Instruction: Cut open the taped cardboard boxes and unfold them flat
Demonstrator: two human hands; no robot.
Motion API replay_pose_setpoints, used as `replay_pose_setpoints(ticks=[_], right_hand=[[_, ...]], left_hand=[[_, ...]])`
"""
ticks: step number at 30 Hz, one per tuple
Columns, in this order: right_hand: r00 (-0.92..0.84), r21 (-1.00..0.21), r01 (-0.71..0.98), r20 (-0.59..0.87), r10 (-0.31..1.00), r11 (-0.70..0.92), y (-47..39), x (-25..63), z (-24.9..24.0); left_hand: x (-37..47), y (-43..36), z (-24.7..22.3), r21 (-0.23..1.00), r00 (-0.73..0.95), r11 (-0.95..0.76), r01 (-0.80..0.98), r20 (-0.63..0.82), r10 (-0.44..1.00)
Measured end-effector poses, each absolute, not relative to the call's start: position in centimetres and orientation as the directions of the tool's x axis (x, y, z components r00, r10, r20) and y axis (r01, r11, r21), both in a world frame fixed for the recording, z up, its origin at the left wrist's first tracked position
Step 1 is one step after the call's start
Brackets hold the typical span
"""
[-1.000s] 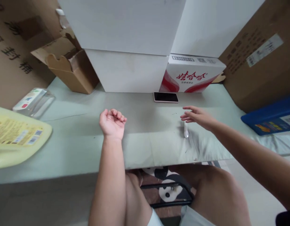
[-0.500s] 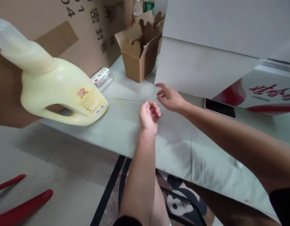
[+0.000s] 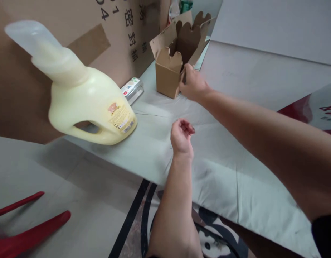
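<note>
A brown cardboard box (image 3: 168,77) with raised, notched flaps stands open near the back of the covered table. My right hand (image 3: 192,83) is at the box's right front corner, its fingers curled against that side; the fingertips are partly hidden, so whether they grip the cardboard is unclear. Over the table in front of the box, my left hand (image 3: 181,138) is held palm up with curled fingers; what it holds, if anything, is too small to make out.
At the left stands a large pale yellow jug (image 3: 92,104). Behind it are a big carton (image 3: 87,43) and a small clear package (image 3: 133,90). A white panel (image 3: 248,68) stands at the right. Red chair-like parts (image 3: 33,233) show at lower left.
My right hand has moved up and back to the box's corner. My left hand stays over the table, still curled. The whole view has shifted, with objects appearing further right.
</note>
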State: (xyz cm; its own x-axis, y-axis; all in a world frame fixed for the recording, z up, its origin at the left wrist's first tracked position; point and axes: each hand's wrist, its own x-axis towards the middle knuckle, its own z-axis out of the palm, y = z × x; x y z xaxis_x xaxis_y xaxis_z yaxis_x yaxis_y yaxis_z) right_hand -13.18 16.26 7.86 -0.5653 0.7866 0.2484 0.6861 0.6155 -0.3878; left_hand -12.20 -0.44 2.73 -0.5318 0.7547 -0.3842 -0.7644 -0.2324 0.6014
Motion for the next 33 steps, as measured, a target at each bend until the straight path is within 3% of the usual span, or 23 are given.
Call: replay_pose_setpoints(ticks=[3,5,7,9,11,14,16,20,23,28,33], right_hand=[[-0.581,-0.458,0.617,0.285,0.763,0.64,11.6,-9.5,7.4],[-0.569,-0.564,0.518,0.334,0.751,0.643,8.3,-5.9,6.9],[-0.49,-0.669,0.431,0.39,0.78,0.605,5.2,-1.5,6.4],[-0.369,-0.767,0.355,0.41,0.834,0.534,2.5,3.4,5.9],[-0.237,-0.826,0.318,0.406,0.882,0.466,0.3,8.5,5.2],[-0.023,-0.849,0.319,0.437,0.899,0.421,-2.1,15.4,3.9],[0.059,-0.843,0.348,0.455,0.888,0.409,-3.2,18.8,3.0],[0.162,-0.915,0.179,0.39,0.906,0.362,-4.3,22.2,1.7],[0.222,-0.942,0.087,0.334,0.916,0.323,-4.2,23.3,1.1],[0.098,-0.907,0.151,0.409,0.907,0.393,-4.1,26.2,0.8],[0.074,-0.885,0.174,0.449,0.891,0.431,-5.2,27.9,1.0]], left_hand=[[-13.1,-1.2,2.4,0.75,-0.829,-0.382,-0.541,-0.398,0.393],[-13.9,-2.1,2.2,0.86,-0.951,-0.406,-0.309,-0.266,0.16],[-14.6,-2.9,2.2,0.911,-0.994,-0.397,-0.109,-0.093,0.058],[-14.9,-3.3,2.0,0.926,-0.99,-0.376,0.041,0.089,0.11],[-14.3,-3.3,1.7,0.917,-0.921,-0.389,0.091,0.225,0.316],[-11.8,-2.8,1.5,0.902,-0.617,-0.431,0.003,0.341,0.709],[-9.4,-2.4,1.8,0.892,-0.355,-0.449,-0.055,0.403,0.843],[-5.5,-1.5,2.7,0.839,-0.089,-0.544,-0.011,0.541,0.836],[-3.9,-0.5,2.6,0.779,-0.08,-0.626,0.043,0.627,0.775],[-1.2,1.4,1.7,0.828,-0.12,-0.548,0.116,0.56,0.82],[0.7,2.4,1.7,0.809,-0.055,-0.57,0.142,0.582,0.812]])
